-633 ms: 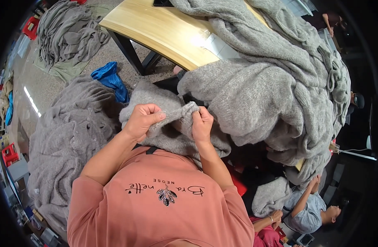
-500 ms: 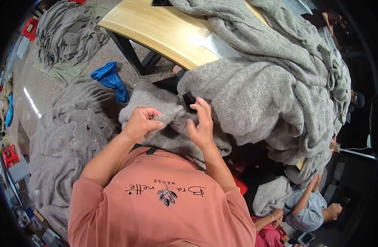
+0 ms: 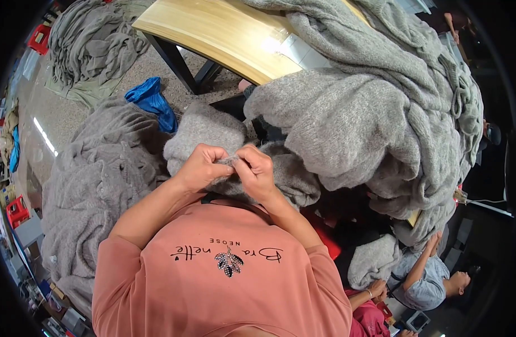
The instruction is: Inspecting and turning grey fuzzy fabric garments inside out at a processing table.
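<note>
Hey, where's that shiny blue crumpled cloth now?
In the head view, the shiny blue crumpled cloth is upper left of centre, beyond the left hand, between the big grey knitted heap and the pale wooden, black-legged table.

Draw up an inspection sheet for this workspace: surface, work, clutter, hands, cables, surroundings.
Surface: wooden table, partly covered by a gray knit heap that hangs over its edge.
Work: gray knit piece bunched in front of the person's torso.
Clutter: large gray pile at the left; blue cloth beyond it.
Hands: left hand and right hand close together, both pinching gray knit.
Cables: thin white line at far right, possibly a cord.
Surroundings: person in a gray top, lower right; red stool, upper left.
</note>
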The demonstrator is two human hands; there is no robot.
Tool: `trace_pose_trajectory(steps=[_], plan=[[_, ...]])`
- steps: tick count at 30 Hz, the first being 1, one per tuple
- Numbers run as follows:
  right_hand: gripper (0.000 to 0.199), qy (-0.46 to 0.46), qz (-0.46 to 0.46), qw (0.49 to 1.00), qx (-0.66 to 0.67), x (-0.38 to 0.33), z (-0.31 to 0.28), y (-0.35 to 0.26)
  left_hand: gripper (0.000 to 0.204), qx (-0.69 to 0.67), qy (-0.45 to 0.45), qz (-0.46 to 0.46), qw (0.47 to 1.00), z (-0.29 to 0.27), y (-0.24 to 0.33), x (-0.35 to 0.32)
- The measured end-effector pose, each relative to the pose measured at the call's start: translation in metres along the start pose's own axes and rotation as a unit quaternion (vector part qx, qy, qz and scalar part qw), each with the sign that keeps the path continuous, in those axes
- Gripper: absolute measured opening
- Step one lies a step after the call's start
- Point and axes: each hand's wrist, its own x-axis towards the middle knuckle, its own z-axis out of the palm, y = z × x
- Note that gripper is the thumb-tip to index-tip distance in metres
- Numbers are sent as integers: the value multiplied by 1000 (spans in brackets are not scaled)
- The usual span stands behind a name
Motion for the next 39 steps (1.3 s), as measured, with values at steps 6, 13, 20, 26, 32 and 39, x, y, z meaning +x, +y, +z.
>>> trace_pose_trajectory(steps=[6, 13, 20, 26, 32, 39], plan=[[4, -4, 89, 994, 58, -2, -2, -5, 4, -53, 1, 4, 999, 2, -3, 1], [13, 33, 47, 998, -22, 4, -13, 16, 4, -99, 78, -5, 992, -10, 6, -2], [41, -203, 218, 945, -133, -6, -51, 48, 5, -113, 96, 48, 988, -42, 10, -12], [27, -248, 259, 934, 0, -11, -71, 60, 4, -106, 111, 70, 986, -44, 16, -13], [10, -166, 65, 964, -196, -5, -64, 35, 5, -64, 94, 146, 983, -38, 23, -10], [25, 13, -240, 946, -216, 3, -58, -73, 4, -79, 47, 59, 994, -12, 34, -13]])
